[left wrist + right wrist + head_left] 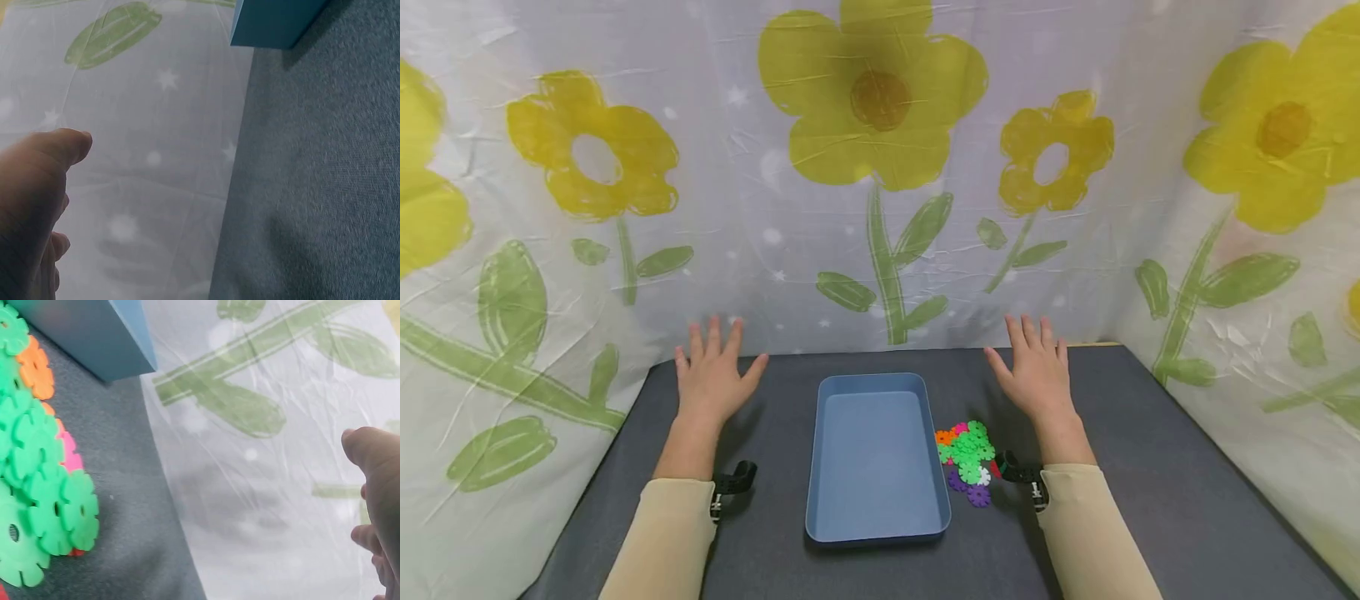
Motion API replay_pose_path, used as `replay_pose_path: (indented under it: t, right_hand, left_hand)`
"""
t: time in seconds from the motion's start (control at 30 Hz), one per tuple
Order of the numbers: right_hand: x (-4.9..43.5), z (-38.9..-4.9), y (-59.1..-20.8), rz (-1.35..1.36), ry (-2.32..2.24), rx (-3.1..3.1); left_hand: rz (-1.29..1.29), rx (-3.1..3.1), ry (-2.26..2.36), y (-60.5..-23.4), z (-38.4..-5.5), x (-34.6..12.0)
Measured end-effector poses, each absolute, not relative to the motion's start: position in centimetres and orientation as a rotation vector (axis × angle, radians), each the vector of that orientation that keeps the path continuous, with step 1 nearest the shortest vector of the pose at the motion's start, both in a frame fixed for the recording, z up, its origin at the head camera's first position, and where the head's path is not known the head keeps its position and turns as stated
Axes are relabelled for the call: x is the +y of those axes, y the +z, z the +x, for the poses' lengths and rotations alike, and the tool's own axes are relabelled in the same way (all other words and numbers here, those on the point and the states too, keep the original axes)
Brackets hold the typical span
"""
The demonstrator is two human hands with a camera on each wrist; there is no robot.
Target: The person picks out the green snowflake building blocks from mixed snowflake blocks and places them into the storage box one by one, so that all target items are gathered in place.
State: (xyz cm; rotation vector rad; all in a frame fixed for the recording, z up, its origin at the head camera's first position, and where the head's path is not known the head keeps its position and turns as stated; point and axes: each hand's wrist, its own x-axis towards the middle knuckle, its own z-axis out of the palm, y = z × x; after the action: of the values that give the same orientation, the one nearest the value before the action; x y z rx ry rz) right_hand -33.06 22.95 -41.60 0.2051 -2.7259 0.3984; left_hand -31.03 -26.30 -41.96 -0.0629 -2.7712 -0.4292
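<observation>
Fingers spread and nothing held, my left hand hovers over the table's far left part. The right hand is likewise spread and holds nothing, at the far right. Between the two arms lies a blue rectangular tray with a bare bottom. Just right of it sits a pile of plastic snowflake-shaped discs, mostly green, with some orange, pink, purple, red and white ones. In the right wrist view the green discs overlap one another, and the right thumb points away from them.
A dark grey cloth covers the table. Behind and on both sides hangs a pale curtain printed with yellow flowers. Dark camera straps circle both wrists.
</observation>
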Motion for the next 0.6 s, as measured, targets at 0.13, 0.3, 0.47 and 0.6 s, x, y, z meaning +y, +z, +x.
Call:
replay_pose_path:
  t: [0.13,0.3,0.47,0.6]
  right_hand:
    - [22.7,-33.1,-42.0,0.226,0.375,-2.743]
    - [22.2,-33.1,-42.2,0.270,0.362,-2.767]
    - [21.8,-33.0,-42.2,0.290,0.369,-2.791]
    - [21.8,-32.8,-42.2,0.304,0.417,-2.791]
  left_hand:
    - [-0.066,-2.772,-0.429,-42.2,-31.1,-26.4]
    - [-0.055,-2.781,-0.413,-42.6,-31.2,-26.3]
    - [-0.043,-2.799,-0.408,-42.8,-31.0,-26.4]
    - [-0.055,-2.785,-0.446,-42.7,-30.8,-26.9]
